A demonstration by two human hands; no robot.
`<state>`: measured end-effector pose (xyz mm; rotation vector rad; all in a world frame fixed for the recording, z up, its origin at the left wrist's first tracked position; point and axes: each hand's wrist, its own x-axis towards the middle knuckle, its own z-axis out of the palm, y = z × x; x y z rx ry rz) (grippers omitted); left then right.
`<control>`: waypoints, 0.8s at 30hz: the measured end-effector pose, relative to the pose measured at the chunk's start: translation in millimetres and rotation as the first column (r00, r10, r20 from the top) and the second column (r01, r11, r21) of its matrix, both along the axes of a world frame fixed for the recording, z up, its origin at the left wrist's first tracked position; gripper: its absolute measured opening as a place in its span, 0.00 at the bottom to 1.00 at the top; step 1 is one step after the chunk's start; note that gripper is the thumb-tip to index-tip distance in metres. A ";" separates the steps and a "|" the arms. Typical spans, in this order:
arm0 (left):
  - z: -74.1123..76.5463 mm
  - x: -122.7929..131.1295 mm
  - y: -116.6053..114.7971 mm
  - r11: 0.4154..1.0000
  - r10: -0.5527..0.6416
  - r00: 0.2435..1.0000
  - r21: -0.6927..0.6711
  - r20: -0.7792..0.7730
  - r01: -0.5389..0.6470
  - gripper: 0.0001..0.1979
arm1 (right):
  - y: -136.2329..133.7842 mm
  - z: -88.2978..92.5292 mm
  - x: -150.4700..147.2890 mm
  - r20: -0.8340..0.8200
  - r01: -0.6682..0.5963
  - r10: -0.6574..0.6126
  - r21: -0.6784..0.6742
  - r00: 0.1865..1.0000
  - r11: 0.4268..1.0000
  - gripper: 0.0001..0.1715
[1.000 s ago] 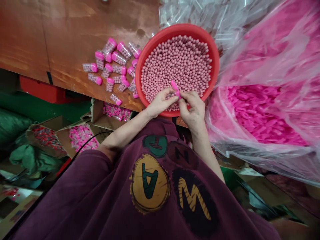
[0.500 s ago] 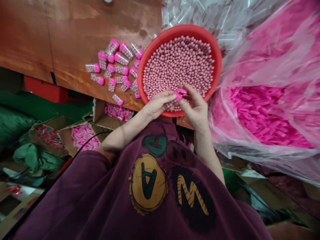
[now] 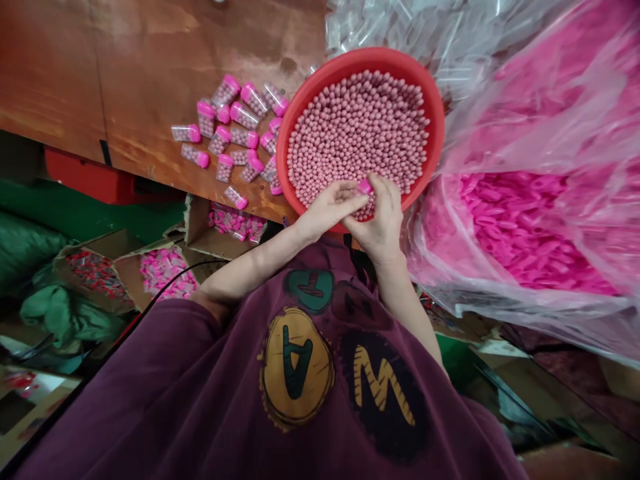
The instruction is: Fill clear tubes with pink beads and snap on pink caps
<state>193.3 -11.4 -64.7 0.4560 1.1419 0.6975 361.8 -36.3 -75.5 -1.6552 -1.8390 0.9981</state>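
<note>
Over the near edge of a red basin (image 3: 433,107) full of small pink beads (image 3: 357,127), my two hands meet around one pink cap (image 3: 365,187). My left hand (image 3: 331,208) is closed, its thumb and fingers reaching to the cap from the left. On the other side my right hand (image 3: 381,223) is closed too, its fingers curled about the cap. The fingers hide whatever is under the cap. Left of the basin, several clear vials (image 3: 244,117) with pink caps and beads inside lie scattered on the wooden table (image 3: 165,67).
Clear empty tubes (image 3: 390,27) lie heaped behind the basin. To the right, a plastic bag (image 3: 445,267) holds bright pink pieces (image 3: 530,233). Below the table edge at left stand cardboard boxes (image 3: 193,233) with pink and red-grey items; a dark cable crosses near them.
The two pink pieces seen earlier between my fingers now show as one cap. My right hand has shifted left and closed in; my left hand has moved slightly right.
</note>
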 end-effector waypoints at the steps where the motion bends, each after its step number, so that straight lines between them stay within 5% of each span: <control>1: -2.3 -0.4 -1.0 1.000 0.007 0.999 0.011 -0.041 -0.006 0.15 | -1.7 -5.7 -2.3 0.020 -0.010 0.010 0.019 1.000 1.000 0.43; 7: -2.9 -18.8 -6.1 0.992 -0.033 0.999 -0.119 0.012 0.034 0.12 | -12.0 -29.2 -21.1 0.078 -0.030 0.028 0.025 0.997 0.999 0.49; 13: 6.1 -29.6 -6.9 0.997 -0.025 0.998 -0.076 0.064 0.030 0.09 | -8.3 -29.9 -28.9 0.062 -0.053 0.050 0.044 0.997 0.998 0.48; 24: -20.5 -18.9 -13.3 0.992 -0.090 0.966 0.069 -0.243 0.110 0.14 | -12.1 -39.1 -39.5 0.132 -0.014 0.017 -0.017 0.991 1.000 0.33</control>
